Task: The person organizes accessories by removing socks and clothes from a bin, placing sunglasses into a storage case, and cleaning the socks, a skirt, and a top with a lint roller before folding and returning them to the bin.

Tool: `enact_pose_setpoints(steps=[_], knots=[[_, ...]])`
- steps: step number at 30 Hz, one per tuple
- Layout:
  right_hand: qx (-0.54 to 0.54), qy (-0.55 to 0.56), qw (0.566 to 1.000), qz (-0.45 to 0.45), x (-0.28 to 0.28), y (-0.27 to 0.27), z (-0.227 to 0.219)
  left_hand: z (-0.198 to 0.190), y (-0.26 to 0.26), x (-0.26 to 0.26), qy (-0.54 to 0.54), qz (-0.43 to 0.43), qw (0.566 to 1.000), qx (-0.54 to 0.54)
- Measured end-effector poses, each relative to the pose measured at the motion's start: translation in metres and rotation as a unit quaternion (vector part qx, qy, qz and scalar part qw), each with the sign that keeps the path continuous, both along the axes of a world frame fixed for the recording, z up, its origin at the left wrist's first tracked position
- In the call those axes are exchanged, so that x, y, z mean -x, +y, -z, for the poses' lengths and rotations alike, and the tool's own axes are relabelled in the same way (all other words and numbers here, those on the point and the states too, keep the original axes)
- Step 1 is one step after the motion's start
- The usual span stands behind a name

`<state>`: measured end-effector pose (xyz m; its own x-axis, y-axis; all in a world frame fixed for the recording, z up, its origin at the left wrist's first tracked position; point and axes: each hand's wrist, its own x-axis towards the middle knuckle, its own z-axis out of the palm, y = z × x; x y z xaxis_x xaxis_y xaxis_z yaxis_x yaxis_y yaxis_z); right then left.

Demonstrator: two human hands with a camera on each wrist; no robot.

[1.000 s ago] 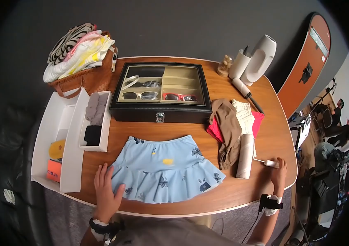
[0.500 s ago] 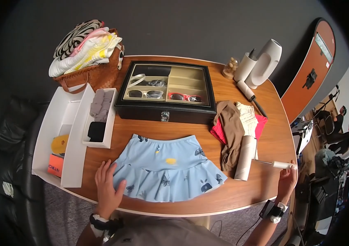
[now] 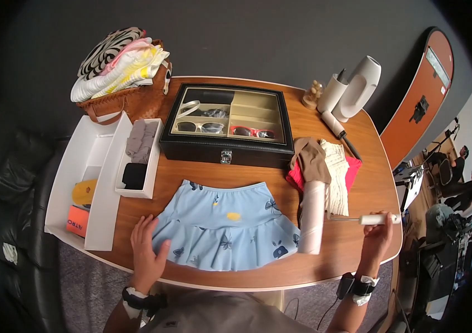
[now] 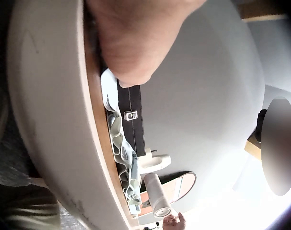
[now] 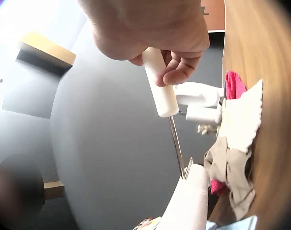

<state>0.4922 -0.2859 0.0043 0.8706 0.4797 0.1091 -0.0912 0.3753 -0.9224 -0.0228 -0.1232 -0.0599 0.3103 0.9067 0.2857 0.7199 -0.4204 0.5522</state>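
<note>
A light blue skirt (image 3: pixel 230 233) with dark butterfly prints and a ruffled hem lies flat on the wooden table. My left hand (image 3: pixel 148 252) rests at its left edge, fingers straight and fingertips touching the tabletop beside the fabric. My right hand (image 3: pixel 377 240) grips the white handle (image 5: pixel 159 91) of a lint roller (image 3: pixel 311 227). Its white roll is raised over the tabletop, its near end by the skirt's right hem and its far end overlapping a brown garment (image 3: pixel 309 158). In the left wrist view the ruffled hem shows edge-on.
Beyond the skirt stands a black glasses case (image 3: pixel 227 152) with a glass lid. White boxes (image 3: pixel 103 216) and a brown basket (image 3: pixel 119 105) of folded clothes are on the left. A cream ribbed garment (image 3: pixel 336 172), red cloth (image 3: pixel 352 169) and another lint roller (image 3: pixel 333 125) lie right.
My right hand has lifted the lint roller from beside the garments and swung it left toward the skirt. My left hand keeps its place by the skirt.
</note>
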Motion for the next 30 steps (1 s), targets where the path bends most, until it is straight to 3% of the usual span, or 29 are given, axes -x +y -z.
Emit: enact_pose_setpoints(steps=[8,14,20,24,30], knots=[[0.045,0.012,0.996,-0.082,0.046,0.038,0.016,0.005,-0.003,0.011,-0.150,-0.049,0.986,0.054],[0.048,-0.031,0.992,-0.116,0.063,0.049,0.023,0.005,-0.002,0.010,-0.158,-0.047,0.985,0.050],[0.008,-0.130,0.975,-0.179,0.085,0.053,-0.004,0.007,0.000,0.008,-0.181,-0.059,0.980,0.058],[0.008,-0.142,0.979,-0.149,0.103,0.069,-0.010,0.006,0.000,0.006,-0.185,-0.059,0.979,0.056],[0.015,-0.126,0.972,-0.200,0.125,0.094,-0.008,0.006,0.000,0.009,-0.192,-0.059,0.978,0.053]])
